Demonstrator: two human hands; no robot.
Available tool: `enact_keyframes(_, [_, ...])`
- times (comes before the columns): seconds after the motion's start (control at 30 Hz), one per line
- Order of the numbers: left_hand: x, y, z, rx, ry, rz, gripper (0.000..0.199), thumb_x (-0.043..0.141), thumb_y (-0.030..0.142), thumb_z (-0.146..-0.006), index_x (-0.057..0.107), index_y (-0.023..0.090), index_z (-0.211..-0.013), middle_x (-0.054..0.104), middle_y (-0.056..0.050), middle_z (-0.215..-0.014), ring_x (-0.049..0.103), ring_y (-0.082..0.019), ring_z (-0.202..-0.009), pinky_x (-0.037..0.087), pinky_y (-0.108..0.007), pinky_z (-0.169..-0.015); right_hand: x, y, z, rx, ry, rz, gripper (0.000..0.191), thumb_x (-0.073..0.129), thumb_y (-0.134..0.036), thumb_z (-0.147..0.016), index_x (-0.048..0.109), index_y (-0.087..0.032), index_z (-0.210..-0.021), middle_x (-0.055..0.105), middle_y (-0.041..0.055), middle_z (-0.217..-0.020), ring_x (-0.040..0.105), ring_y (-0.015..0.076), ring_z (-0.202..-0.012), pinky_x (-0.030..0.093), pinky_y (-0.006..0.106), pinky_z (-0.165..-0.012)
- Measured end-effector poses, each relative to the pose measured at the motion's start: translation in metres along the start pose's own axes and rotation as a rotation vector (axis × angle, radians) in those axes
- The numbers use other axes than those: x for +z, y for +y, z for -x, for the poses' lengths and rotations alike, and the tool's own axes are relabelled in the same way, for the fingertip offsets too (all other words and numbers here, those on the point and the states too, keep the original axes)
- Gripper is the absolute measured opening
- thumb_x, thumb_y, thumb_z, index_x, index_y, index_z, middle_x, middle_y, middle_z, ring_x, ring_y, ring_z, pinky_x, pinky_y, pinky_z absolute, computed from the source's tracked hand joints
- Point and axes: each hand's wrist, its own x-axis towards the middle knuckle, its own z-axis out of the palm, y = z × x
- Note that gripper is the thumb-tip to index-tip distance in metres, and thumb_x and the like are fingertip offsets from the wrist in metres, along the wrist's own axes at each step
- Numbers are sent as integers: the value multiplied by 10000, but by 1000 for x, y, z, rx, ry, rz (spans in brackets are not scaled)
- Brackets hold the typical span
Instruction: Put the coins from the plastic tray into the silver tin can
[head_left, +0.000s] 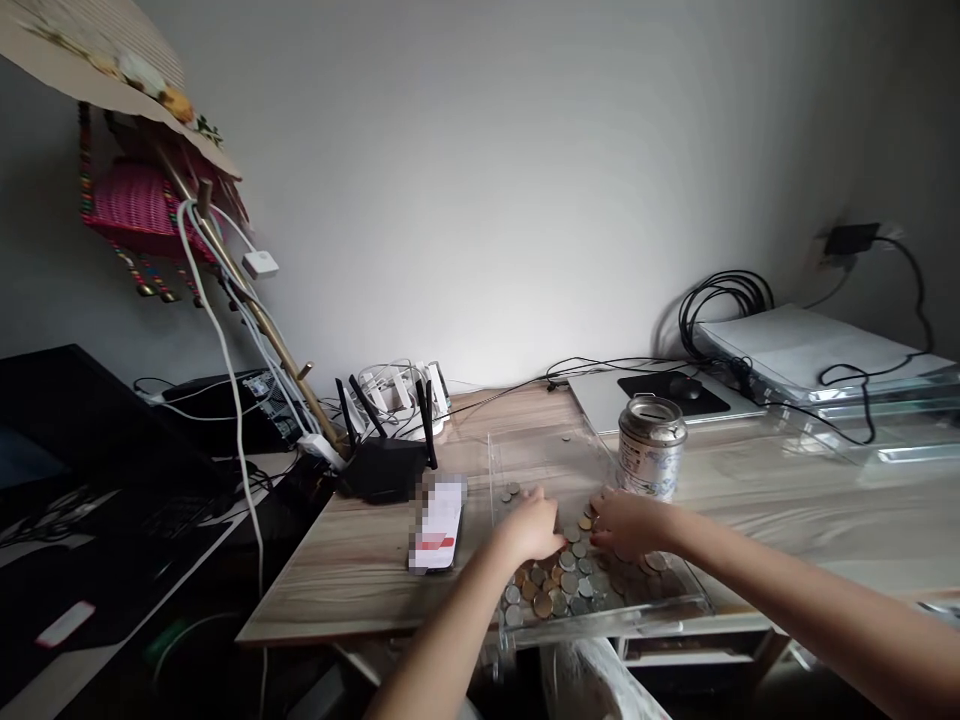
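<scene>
My left hand (531, 525) reaches over a clear plastic tray (525, 460), thumb and fingers apart and low over the coins. Just to the right, my right hand (626, 522) is also in the tray, its thumb and fingers spread around a gap; I see nothing held in either hand. Many loose coins (568, 583), silver and gold coloured, lie mostly in the tray's near half. A small group of silver coins (511, 491) sits at the left side. Behind my right hand stands a round patterned tin (651, 450) with a metal lid, which the wrist partly hides.
A phone (437, 525) lies left of the tray, with a black router (386, 468) behind it. Toward the back right are a laptop (592, 400), a black mouse (684, 386) and cables. Clear drawers (840, 415) stand far right; a dark open laptop (82, 440) is at left.
</scene>
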Motion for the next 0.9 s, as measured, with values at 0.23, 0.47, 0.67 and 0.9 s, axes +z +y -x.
enact_keyframes(0.23, [1,11,23,46,-12,20,406,582,405,-589,531,187,-928,469,-104,-1084,510,-263,-932,422,-342,-720,0,-12,19,-57,6,-188,512,621,-386,-561,531,-183,-1023,508,94,-982,522,216,-847,393,285,-687])
enact_keyframes(0.47, [11,9,35,37,-99,66,374,613,368,-577,554,175,-892,561,-50,-872,549,-184,-729,410,-254,-591,12,-22,23,-61,-14,-290,662,691,-372,-458,481,-205,-1063,526,52,-924,506,198,-791,382,263,-621])
enact_keyframes(0.67, [14,13,44,177,-58,-25,524,652,313,-529,534,202,-1026,450,-55,-1051,530,-174,-819,413,-234,-642,9,-22,31,-255,25,-221,515,647,-288,-485,537,-180,-976,510,64,-937,495,194,-796,374,257,-622])
enact_keyframes(0.9, [16,15,39,312,-144,-50,337,652,251,-547,619,216,-880,504,-21,-903,508,-154,-805,389,-210,-625,2,-27,40,-381,-105,-301,364,552,-162,-551,584,-160,-914,573,17,-769,505,135,-673,356,211,-550])
